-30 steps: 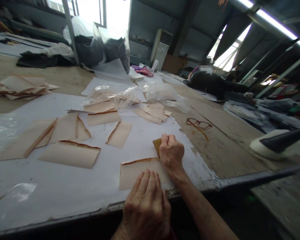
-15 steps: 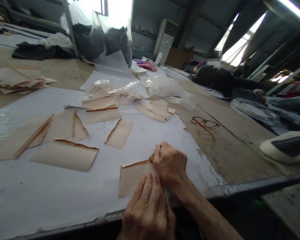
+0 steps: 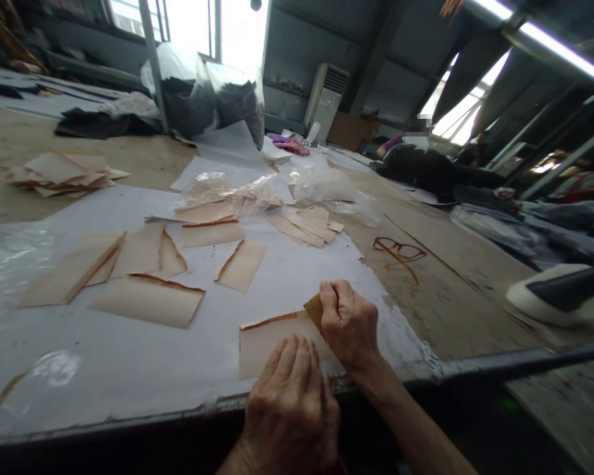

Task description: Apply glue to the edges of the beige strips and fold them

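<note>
A pale beige rectangular piece [image 3: 257, 349] with a brown strip along its top edge lies on white paper near the table's front edge. My left hand [image 3: 294, 396] rests flat on it, fingers stretched out side by side. My right hand [image 3: 349, 320] is closed around a small yellow-brown flat piece [image 3: 315, 311], whose corner sticks out to the left over the right end of the brown strip. Part of the beige piece is hidden under my hands. To the left lie several similar pieces with brown edges, the nearest one [image 3: 151, 301] turned slightly.
Glasses [image 3: 400, 251] lie to the right on the brown table. Behind are clear plastic bags [image 3: 327, 188], a fan of beige pieces [image 3: 309, 226] and a stack [image 3: 62, 168] at the left. A white and black object [image 3: 549, 297] sits far right. A person [image 3: 413, 155] is in the background.
The view has shifted slightly. My right hand has lifted and tilted a little, showing more of the yellow-brown piece. My left hand still lies on the beige piece.
</note>
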Demonstrator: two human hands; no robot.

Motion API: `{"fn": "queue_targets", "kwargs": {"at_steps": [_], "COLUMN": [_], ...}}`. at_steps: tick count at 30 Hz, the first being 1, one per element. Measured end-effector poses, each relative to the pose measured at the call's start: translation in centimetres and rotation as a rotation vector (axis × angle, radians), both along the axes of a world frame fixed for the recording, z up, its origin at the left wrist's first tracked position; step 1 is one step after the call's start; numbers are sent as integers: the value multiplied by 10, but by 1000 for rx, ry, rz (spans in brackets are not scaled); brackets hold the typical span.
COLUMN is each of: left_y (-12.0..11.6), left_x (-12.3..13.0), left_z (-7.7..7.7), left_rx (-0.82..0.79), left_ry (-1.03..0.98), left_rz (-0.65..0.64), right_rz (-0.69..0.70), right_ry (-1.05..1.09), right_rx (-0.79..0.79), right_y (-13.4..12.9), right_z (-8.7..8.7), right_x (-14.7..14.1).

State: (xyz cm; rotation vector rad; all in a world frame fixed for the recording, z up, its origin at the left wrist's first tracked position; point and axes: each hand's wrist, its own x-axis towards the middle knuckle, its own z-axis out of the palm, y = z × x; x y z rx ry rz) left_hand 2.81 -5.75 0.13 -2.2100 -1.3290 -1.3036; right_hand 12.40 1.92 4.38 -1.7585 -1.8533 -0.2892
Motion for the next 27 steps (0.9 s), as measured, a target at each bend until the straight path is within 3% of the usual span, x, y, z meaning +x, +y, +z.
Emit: {"fn": "queue_targets", "kwargs": {"at_steps": [4,9,16,21,24,27], "left_y": [0,1,3,0,-2,-1], "left_x": [0,-1,-1,1,1,0], "left_z": [-1,-1,0,3,3,2], "left_rx": [14,2,5,-7,-5,3], "left_ry": [-35,-40,-48,-34,-30,-25], "left_rz": [0,-2,6,18,23,19], "right_rz": [186,13,-177,-185,-117,136], "right_ry": [-223,-321,-157,153,240,54], "right_rx": [-83,-197,-226,-163,-67,-66], "right_y": [-3,11,18,24,15,3], "right_z": [1,1,-6,-2,3,3], "right_x": [-4,-19,-27,-9,5,8]}}
